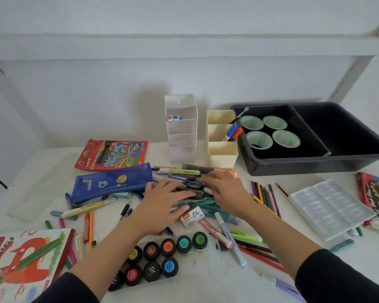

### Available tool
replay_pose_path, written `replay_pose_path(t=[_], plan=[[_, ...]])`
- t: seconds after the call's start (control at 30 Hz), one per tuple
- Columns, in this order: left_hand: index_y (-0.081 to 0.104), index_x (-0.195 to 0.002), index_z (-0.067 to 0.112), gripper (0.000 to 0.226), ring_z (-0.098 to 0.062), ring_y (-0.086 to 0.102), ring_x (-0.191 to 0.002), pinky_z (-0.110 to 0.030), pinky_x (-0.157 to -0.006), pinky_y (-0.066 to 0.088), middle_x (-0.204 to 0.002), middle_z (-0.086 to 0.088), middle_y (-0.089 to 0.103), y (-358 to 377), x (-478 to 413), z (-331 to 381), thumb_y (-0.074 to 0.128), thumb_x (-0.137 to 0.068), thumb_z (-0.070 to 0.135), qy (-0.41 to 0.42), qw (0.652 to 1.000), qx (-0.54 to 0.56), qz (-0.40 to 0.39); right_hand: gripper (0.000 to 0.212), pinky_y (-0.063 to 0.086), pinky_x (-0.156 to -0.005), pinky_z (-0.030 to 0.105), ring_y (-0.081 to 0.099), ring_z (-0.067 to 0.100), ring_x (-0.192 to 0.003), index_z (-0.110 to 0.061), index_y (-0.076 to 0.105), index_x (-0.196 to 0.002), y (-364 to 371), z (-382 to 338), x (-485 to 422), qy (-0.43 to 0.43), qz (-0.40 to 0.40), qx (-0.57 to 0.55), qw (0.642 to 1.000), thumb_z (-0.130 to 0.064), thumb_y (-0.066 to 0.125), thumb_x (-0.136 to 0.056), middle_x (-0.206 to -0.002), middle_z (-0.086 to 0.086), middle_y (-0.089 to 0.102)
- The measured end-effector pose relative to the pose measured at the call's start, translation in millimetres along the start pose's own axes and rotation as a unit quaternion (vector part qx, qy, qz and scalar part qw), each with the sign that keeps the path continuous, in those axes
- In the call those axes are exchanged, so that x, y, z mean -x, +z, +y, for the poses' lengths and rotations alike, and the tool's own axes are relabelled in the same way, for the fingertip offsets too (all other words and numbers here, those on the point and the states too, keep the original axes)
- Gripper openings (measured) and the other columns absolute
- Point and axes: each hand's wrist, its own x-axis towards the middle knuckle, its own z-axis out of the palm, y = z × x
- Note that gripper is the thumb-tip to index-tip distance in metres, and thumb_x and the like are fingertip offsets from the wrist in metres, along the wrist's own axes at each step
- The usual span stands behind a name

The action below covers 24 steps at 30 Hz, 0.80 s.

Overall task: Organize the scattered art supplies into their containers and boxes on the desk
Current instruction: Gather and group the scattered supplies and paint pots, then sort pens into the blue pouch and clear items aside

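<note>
Pens, markers and pencils lie in a heap at the desk's middle. My left hand (162,202) rests flat on this heap, fingers spread, touching black scissors (193,189). My right hand (225,189) lies just to the right, fingers reaching over the scissors and a green highlighter (179,171); whether it grips anything is unclear. Behind stand a white tiered organizer (182,136) and a cream three-slot holder (222,149) with two markers. A blue pencil case (109,182) lies left of my hands.
A black bin (315,165) with round green cups sits back right. Poster paint jars (162,256) stand in front. An oil pastels box (20,259) lies front left, a colour pencil box (112,154) behind, a clear palette (328,206) and loose pencils (265,197) right.
</note>
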Motion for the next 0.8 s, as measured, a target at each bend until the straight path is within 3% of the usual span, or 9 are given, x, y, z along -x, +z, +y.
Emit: replay_pose_path(t=[0.13,0.23,0.3,0.37,0.43,0.53,0.67,0.8], plan=[[0.052,-0.134,0.051,0.053,-0.008,0.037,-0.133,-0.036,-0.097,0.02,-0.141,0.02,0.049,-1,-2,0,0.02,-0.093,0.065,-0.002,1.0,0.01,0.014,0.032,0.047,-0.087,0.034,0.049,0.023,-0.108,-0.023,0.064,-0.125,-1,2,1,0.003,0.057,-0.086,0.995,-0.012,0.055,-0.097,-0.118,0.002,0.051],[0.052,-0.136,0.05,0.054,-0.01,0.038,-0.133,-0.04,-0.102,0.025,-0.14,0.016,0.049,-4,-1,4,0.022,-0.095,0.066,0.003,1.0,0.016,0.016,0.023,0.046,-0.08,0.023,0.051,0.012,-0.096,-0.026,0.065,-0.113,-10,-1,17,0.014,0.127,-0.175,0.976,-0.018,0.066,-0.092,-0.107,-0.006,0.053],[0.053,-0.137,0.048,0.046,-0.009,0.037,-0.132,-0.041,-0.105,0.029,-0.139,0.014,0.047,-7,4,7,0.033,-0.098,0.063,0.013,0.999,0.039,0.012,0.017,0.052,-0.078,0.024,0.056,0.008,-0.09,-0.027,0.063,-0.104,-17,-11,33,0.021,0.152,-0.252,0.955,-0.019,0.069,-0.09,-0.103,-0.009,0.057],[0.056,-0.135,0.047,0.038,-0.007,0.038,-0.129,-0.039,-0.105,0.031,-0.136,0.013,0.047,-8,12,9,0.047,-0.099,0.054,0.025,0.997,0.075,0.015,0.016,0.056,-0.077,0.027,0.061,0.009,-0.088,-0.027,0.061,-0.1,-19,-24,54,0.02,0.13,-0.313,0.941,-0.018,0.07,-0.091,-0.1,-0.009,0.061],[0.058,-0.133,0.045,0.039,-0.006,0.041,-0.125,-0.038,-0.103,0.033,-0.132,0.012,0.049,-7,24,8,0.047,-0.097,0.055,0.036,0.994,0.094,0.036,0.015,0.057,-0.078,0.03,0.062,0.011,-0.088,-0.025,0.061,-0.101,-17,-37,73,0.008,0.087,-0.354,0.931,-0.016,0.068,-0.091,-0.099,-0.008,0.064],[0.062,-0.128,0.044,0.038,-0.004,0.044,-0.122,-0.039,-0.101,0.038,-0.126,0.016,0.047,-1,46,6,0.045,-0.096,0.056,0.037,0.993,0.102,0.056,0.015,0.053,-0.076,0.032,0.058,0.011,-0.088,-0.023,0.059,-0.105,-7,-48,91,-0.036,0.066,-0.342,0.936,-0.015,0.065,-0.092,-0.096,-0.009,0.061],[0.063,-0.124,0.045,0.039,-0.003,0.036,-0.135,-0.04,-0.108,0.026,-0.133,0.02,0.046,2,77,7,0.04,-0.097,0.059,0.03,0.995,0.059,0.073,0.033,0.05,-0.086,0.026,0.056,0.008,-0.104,-0.025,0.058,-0.126,2,-58,105,-0.135,0.055,-0.271,0.951,-0.018,0.06,-0.095,-0.12,-0.012,0.052],[0.055,-0.132,0.05,0.044,0.003,0.041,-0.124,-0.037,-0.102,0.031,-0.125,0.031,0.046,9,104,4,0.031,-0.098,0.067,0.011,0.998,0.062,0.016,0.028,0.05,-0.088,0.03,0.056,0.011,-0.104,-0.018,0.065,-0.122,12,-70,118,-0.185,0.06,-0.27,0.943,-0.017,0.065,-0.095,-0.122,-0.003,0.048]])
